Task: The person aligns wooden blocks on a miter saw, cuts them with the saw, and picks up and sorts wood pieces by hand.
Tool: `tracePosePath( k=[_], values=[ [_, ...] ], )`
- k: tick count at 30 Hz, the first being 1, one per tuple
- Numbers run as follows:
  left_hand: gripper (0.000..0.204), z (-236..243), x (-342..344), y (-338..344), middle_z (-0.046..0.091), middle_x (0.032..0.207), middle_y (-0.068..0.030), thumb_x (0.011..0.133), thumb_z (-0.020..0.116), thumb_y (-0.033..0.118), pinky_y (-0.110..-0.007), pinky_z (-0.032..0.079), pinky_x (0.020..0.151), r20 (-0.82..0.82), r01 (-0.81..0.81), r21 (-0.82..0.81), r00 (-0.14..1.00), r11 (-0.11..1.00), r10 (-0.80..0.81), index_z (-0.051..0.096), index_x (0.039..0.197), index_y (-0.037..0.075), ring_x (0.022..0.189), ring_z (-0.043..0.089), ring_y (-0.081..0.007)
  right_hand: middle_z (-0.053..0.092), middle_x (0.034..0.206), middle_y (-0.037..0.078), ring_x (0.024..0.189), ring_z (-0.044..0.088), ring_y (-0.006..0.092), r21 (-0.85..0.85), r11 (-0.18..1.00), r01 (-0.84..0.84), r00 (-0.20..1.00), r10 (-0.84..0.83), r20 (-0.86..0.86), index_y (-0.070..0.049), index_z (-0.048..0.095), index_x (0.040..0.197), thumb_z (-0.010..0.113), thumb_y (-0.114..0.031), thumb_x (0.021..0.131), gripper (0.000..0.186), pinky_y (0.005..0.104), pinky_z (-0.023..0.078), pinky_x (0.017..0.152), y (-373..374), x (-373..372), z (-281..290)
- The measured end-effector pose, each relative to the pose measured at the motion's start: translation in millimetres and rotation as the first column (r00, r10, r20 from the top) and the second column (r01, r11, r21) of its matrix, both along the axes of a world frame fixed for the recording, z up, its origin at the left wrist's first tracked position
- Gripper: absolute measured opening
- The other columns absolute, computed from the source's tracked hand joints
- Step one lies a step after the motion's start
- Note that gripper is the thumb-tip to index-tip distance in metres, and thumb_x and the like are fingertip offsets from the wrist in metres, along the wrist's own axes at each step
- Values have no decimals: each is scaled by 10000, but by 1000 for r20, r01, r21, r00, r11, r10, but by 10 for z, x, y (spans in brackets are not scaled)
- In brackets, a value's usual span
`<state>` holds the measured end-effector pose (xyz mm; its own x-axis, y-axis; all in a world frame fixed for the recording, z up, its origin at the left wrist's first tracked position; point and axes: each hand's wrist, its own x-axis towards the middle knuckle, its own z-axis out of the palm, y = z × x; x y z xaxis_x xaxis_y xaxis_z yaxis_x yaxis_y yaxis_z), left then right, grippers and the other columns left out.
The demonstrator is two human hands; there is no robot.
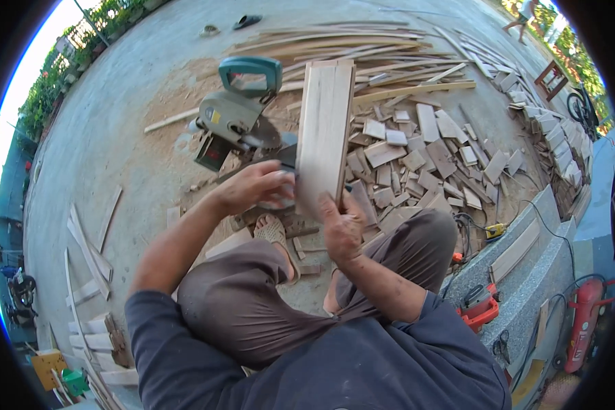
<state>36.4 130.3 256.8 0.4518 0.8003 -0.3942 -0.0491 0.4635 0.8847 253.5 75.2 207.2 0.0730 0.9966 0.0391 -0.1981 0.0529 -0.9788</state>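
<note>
A long pale wooden board [323, 130] stands tilted in front of me, pointing away toward the far side. Lines along its right side look like layered edges; whether it is one piece or a stack, I cannot tell. My right hand [345, 229] is closed on its near end, thumb on the upper face. Beside the board's left edge is my left hand [258, 186], its fingers smeared by motion. Just beyond that hand stands a miter saw [242, 113] with a teal handle and a round toothed blade [266, 133]. The board hides part of the saw's right side.
A heap of wood offcuts [427, 154] lies to the right, with long strips [362, 51] behind it. Loose slats [85, 239] lie at left. A red-orange power tool [480, 307], a yellow tool [495, 231], cables and a red cylinder [584, 324] sit around stone steps [475, 273].
</note>
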Motion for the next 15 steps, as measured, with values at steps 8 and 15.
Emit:
tracePosePath(
  k=[8,15],
  values=[
    [225,-983,-332,77,713,941,-98,880,704,196,-404,509,814,-739,471,225,653,853,-165,666,1018,23,920,671,-270,700,1015,74,859,626,109,-564,506,-653,606,795,11,11,629,1223,673,-248,904,414,273,517,831,-610,50,-826],
    [252,-1906,-1385,267,674,967,-220,914,598,228,-486,505,833,-921,590,380,314,713,231,664,1078,48,956,637,-420,712,1120,146,980,695,205,-436,561,-704,437,826,357,-9,648,1230,689,-193,901,380,320,553,856,91,405,-46]
  ],
)
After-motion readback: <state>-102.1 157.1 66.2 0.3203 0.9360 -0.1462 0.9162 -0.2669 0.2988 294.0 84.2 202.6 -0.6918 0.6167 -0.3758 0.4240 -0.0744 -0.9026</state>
